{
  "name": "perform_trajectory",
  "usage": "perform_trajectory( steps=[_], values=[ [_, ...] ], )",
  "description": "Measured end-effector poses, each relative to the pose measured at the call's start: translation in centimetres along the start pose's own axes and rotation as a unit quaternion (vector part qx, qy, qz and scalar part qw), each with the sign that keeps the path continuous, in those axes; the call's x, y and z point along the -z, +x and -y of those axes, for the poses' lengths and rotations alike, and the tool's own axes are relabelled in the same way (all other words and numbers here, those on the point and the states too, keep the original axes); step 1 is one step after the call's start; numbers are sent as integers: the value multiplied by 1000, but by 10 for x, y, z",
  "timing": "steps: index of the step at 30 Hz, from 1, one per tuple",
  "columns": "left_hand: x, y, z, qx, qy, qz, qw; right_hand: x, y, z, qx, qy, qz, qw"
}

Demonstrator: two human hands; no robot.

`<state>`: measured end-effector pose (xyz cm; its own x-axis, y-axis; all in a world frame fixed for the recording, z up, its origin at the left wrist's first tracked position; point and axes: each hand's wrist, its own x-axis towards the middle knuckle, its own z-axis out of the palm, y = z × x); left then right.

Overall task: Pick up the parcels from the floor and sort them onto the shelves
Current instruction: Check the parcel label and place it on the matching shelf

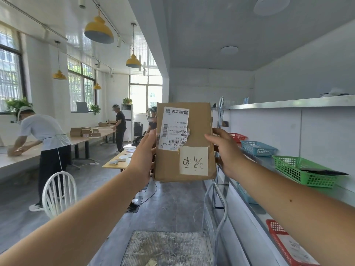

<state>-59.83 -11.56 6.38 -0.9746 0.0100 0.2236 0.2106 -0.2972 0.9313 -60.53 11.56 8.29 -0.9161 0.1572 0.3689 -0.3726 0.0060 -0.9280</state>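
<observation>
A person holds a cardboard parcel (198, 127) upright in mid-air at eye level, off the floor and not yet on the metal shelves (288, 104) to the right. The left hand (143, 156) grips its left edge and the right hand (225, 150) grips its right edge, thumb on the front and fingers wrapped behind.

The hold is at the edges only, so the parcel could likely slip or twist if either hand lets go early. Its shipping label (173, 129) and handwritten note (194, 161) appear upside down, so misreading them could send it to the wrong place.

On the shelf level near the right arm stand a red basket (237, 136), a blue basket (257, 147) and a green basket (303, 173); these take up space and could be knocked. A trolley (167, 248) sits directly below, its handle between the person and the shelves. To the left are a white chair (58, 192) and other people working at a long desk (76, 140).
</observation>
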Motion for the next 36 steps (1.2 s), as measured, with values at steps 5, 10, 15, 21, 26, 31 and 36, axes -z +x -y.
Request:
perform_trajectory(
  steps=[5,10,15,21,26,31,36],
  values=[
    [-2,5,4,-18,3,-1,1000,0,1,-8,-3,-2,13,1000],
    [-5,9,5,-53,6,2,999,0,3,-10,2,4,15,1000],
    [-8,17,5,-86,38,-4,996,-6,5,-12,-20,22,27,999],
    [-5,20,2,-78,23,-31,996,-13,1,-16,-47,5,60,997],
    [-4,22,4,-103,36,-19,994,-16,-3,-22,-37,-8,74,997],
    [-4,24,3,-108,36,-15,993,-18,-9,-28,-35,-23,66,997],
    [-2,29,2,-113,76,-6,991,-17,-9,-47,-24,-15,5,1000]
  ],
)
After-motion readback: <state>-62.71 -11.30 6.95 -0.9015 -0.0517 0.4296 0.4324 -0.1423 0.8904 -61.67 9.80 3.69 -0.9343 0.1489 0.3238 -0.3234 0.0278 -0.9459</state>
